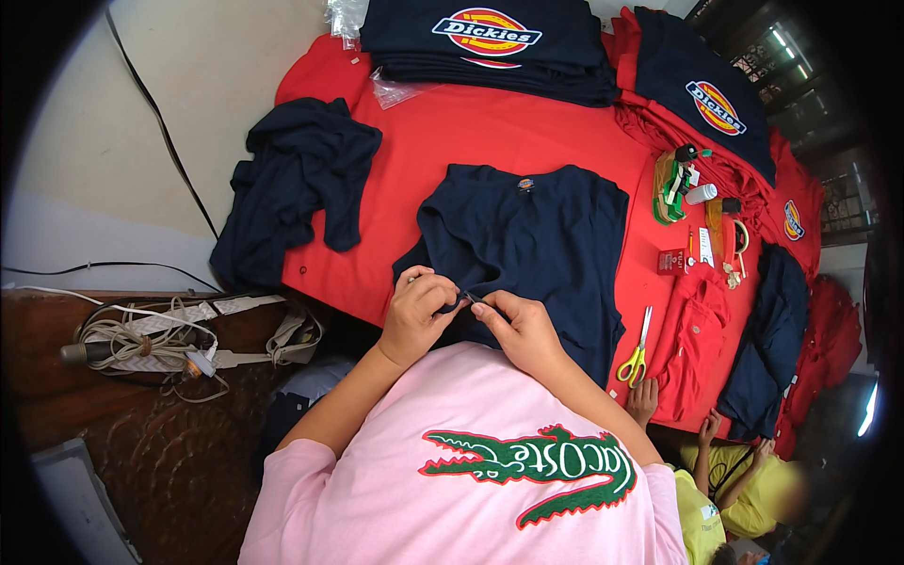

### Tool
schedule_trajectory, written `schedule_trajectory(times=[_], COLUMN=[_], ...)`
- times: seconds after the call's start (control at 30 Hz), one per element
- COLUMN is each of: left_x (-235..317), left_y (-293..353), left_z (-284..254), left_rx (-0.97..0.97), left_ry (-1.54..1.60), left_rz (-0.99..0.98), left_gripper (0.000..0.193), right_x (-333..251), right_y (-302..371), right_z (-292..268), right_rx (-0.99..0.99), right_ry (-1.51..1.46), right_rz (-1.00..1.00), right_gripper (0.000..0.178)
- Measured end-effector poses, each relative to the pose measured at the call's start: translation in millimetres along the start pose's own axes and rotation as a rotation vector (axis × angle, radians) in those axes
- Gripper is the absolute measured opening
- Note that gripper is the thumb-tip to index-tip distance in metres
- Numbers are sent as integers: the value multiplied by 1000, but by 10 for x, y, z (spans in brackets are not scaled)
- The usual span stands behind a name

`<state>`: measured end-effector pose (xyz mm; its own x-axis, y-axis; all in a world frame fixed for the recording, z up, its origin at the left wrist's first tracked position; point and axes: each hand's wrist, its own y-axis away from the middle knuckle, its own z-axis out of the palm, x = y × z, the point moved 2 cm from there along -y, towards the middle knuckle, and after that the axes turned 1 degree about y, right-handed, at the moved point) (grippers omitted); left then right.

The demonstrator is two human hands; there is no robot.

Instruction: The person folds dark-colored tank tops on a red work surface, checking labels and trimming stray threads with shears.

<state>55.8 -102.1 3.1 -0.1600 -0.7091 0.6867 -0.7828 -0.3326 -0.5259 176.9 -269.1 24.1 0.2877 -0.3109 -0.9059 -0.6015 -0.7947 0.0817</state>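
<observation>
While the left hand [416, 315] and the right hand [521, 330] are nearly meeting at the fingertips, both are pinching a narrow edge of the navy shirt [560, 250] between thumb and fingers. Its bulk is lying beyond the grip and off to the right, spreading over the red cloth [424, 137], its neckline pointing away. Scissors [640, 348] are resting just beside its right edge.

Around the shirt [556, 235] on the table [414, 132]: a stack [490, 71] near 12 o'clock, another stack [702, 71] between 1 and 2, box [671, 262] about 3, scissors [637, 353] about 5, crumpled garment [292, 179] past 9.
</observation>
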Motion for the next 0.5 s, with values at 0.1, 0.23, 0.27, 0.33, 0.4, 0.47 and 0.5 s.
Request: schedule_trajectory(times=[0.1,0.23,0.27,0.33,0.4,0.47,0.5], left_x=[21,47,51,55,55,51,50], left_y=[-18,-36,-41,-50,-48,-44,-48], left_z=[-22,-32,-37,-52,-65,-73,-73], left_rx=[-32,-40,-42,-46,-55,-53,-48], left_ry=[-72,-114,-117,-124,-139,-148,-148], left_rz=[89,129,134,142,152,159,163], left_gripper=[26,25,25,24,23,23,23], right_x=[-46,-108,-94,-60,-70,-80,-82], right_y=[3,5,7,8,8,10,12], right_z=[-30,-68,-69,-67,-70,-72,-82], right_rx=[-9,-70,-67,-61,-71,-80,-83], right_ry=[-12,41,48,62,71,87,98], right_rz=[30,74,69,57,68,78,83], right_gripper=[27,28,27,27,27,26,26])
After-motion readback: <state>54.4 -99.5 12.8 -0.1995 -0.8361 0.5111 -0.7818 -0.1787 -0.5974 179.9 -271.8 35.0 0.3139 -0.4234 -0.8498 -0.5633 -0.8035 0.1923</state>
